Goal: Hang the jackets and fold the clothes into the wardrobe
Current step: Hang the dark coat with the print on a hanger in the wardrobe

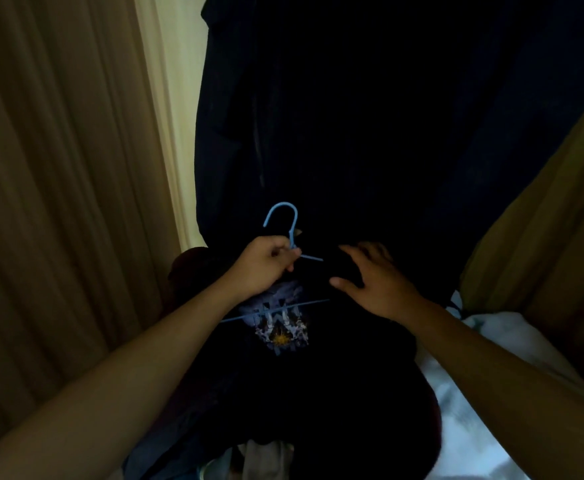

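Blue hanger (294,220) partly seated in a dark printed shirt (318,375). Risk: the shirt may slip off, since one hanger arm shows bare beside the neck and the lower bar lies across the print, outside the cloth. The left hand (266,265) grips the hanger just below its hook, fingers curled round it. The right hand (377,285) is spread, fingers (347,251) straight, on or just over the cloth right of the hanger, holding nothing. Dark clothes (352,116) hang behind the hook.
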Action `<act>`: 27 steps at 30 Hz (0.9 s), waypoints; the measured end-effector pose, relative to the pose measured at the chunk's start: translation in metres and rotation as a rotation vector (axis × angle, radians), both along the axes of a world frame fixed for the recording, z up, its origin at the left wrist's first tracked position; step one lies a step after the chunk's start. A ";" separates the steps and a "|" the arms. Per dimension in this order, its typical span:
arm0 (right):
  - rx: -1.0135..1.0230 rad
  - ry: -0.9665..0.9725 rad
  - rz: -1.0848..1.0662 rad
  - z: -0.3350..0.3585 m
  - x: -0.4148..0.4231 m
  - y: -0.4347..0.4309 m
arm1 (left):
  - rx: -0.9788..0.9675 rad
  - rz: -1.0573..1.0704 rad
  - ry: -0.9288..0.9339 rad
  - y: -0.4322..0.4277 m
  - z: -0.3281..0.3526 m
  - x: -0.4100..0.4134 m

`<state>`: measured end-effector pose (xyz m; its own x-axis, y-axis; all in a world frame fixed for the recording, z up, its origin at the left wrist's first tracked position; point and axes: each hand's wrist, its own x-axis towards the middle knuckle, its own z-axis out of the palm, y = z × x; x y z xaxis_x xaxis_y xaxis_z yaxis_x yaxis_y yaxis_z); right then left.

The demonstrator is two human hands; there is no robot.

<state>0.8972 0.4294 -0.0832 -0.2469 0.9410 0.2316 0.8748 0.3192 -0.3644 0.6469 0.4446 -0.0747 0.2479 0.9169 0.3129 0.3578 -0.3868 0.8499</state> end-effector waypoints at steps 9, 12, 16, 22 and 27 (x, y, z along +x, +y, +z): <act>0.299 -0.337 -0.065 0.002 -0.038 0.012 | 0.018 0.022 -0.109 -0.022 0.016 -0.023; 0.234 -0.285 -0.095 0.010 -0.030 0.009 | 0.000 0.367 -0.018 0.005 -0.002 -0.087; 0.383 -0.528 -0.088 0.012 -0.025 0.004 | -0.362 0.392 -0.009 0.013 -0.052 -0.148; 0.492 -0.697 -0.027 0.006 -0.030 0.001 | -0.248 0.498 0.194 0.008 -0.072 -0.146; 0.375 -0.728 -0.151 0.027 -0.026 -0.010 | -0.233 0.646 0.067 0.011 -0.045 -0.137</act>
<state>0.8716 0.4199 -0.0558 -0.3329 0.8685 0.3672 0.8938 0.1666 0.4163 0.5101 0.4561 -0.1200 -0.3589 0.9288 0.0924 0.5095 0.1120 0.8532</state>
